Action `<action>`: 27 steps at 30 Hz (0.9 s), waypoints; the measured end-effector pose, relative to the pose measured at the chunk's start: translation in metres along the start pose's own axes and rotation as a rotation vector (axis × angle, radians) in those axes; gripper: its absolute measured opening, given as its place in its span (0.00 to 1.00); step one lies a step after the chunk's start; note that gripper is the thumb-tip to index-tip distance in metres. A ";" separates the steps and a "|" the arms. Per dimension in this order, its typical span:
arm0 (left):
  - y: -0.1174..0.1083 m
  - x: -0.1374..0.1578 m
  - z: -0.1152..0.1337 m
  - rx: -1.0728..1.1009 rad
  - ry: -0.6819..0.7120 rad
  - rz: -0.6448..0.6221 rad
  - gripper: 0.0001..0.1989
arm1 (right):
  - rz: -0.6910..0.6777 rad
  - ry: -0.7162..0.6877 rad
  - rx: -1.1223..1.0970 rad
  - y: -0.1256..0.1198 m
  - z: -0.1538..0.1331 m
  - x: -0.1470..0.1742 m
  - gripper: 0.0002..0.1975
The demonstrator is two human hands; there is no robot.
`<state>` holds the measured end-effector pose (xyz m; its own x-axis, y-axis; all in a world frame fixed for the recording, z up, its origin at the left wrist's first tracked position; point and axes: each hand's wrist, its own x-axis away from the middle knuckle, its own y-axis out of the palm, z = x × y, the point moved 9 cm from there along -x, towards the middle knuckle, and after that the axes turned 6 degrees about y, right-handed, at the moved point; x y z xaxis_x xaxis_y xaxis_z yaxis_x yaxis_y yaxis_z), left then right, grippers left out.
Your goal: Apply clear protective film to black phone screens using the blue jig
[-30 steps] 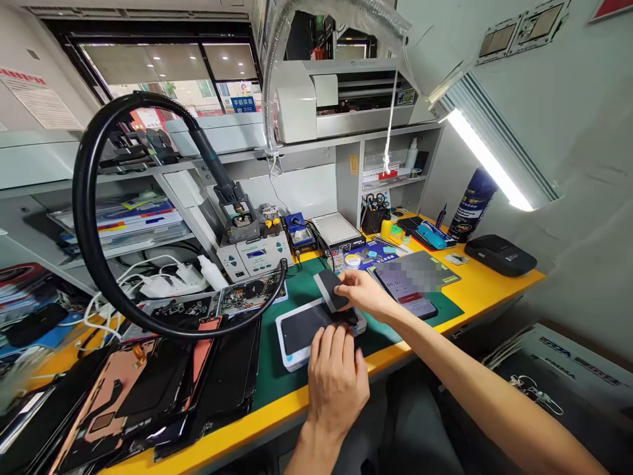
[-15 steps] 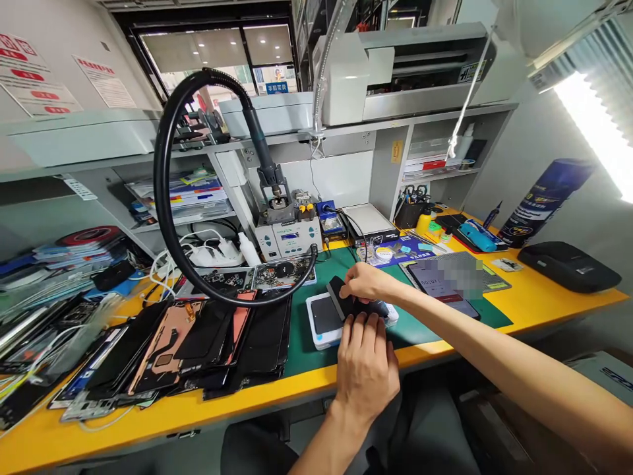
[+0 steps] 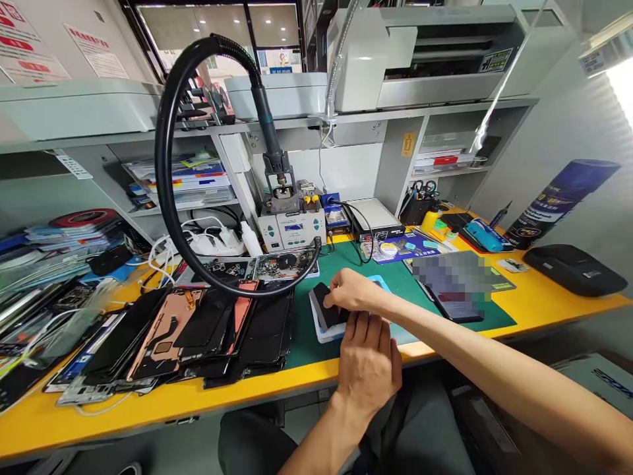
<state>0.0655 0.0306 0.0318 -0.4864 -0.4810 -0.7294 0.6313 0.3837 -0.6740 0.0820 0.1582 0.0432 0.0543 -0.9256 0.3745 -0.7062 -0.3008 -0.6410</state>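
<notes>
My right hand (image 3: 351,290) pinches a thin black sheet (image 3: 322,298) with a grey edge, fingers closed and pointing left. Beneath the sheet lies a flat pale-blue and white holder (image 3: 324,336) on the green work mat (image 3: 302,349). Its dark contents are mostly hidden by my hands. Against the near side of the holder rests my left hand (image 3: 368,359), palm down, its fingers stretched forward and touching the dark surface close to my right hand. The left fingertips are partly covered by the right hand.
Stacked phone screens and parts (image 3: 237,330) lie left of the mat. A black hose (image 3: 165,165) loops over them from the rework station (image 3: 297,231). On the right are a phone (image 3: 455,297), a black case (image 3: 576,270) and a spray can (image 3: 558,201).
The black sheet has shifted left along with my right hand and now lies over more of the holder's left end. My left hand stays in nearly the same place. The camera view has shifted slightly.
</notes>
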 end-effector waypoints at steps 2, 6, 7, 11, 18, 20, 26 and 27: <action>-0.001 0.000 0.000 -0.001 -0.001 -0.005 0.18 | -0.026 -0.038 0.004 0.002 -0.007 0.003 0.09; -0.002 -0.001 0.001 0.002 -0.010 -0.006 0.20 | -0.004 -0.131 0.025 -0.023 -0.014 0.008 0.11; -0.001 -0.002 0.001 0.003 -0.013 -0.007 0.20 | 0.011 -0.147 0.037 -0.029 -0.014 0.009 0.11; 0.000 -0.002 0.000 -0.001 -0.030 -0.005 0.20 | -0.001 -0.167 0.104 -0.027 -0.007 0.006 0.13; 0.000 0.000 0.000 -0.013 -0.006 -0.011 0.19 | -0.118 -0.284 0.110 0.000 -0.030 0.015 0.11; 0.000 -0.002 0.001 -0.021 -0.001 -0.027 0.21 | -0.034 -0.386 0.148 -0.019 -0.042 0.026 0.08; -0.002 -0.002 0.002 0.008 0.021 -0.030 0.21 | 0.155 -0.612 0.734 -0.022 -0.038 0.067 0.11; -0.002 -0.002 0.002 0.018 0.025 -0.021 0.20 | 0.128 -0.622 0.818 -0.012 -0.032 0.071 0.10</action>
<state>0.0661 0.0284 0.0349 -0.5143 -0.4686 -0.7183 0.6316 0.3596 -0.6869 0.0716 0.1037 0.0987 0.5322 -0.8466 0.0083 -0.0497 -0.0409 -0.9979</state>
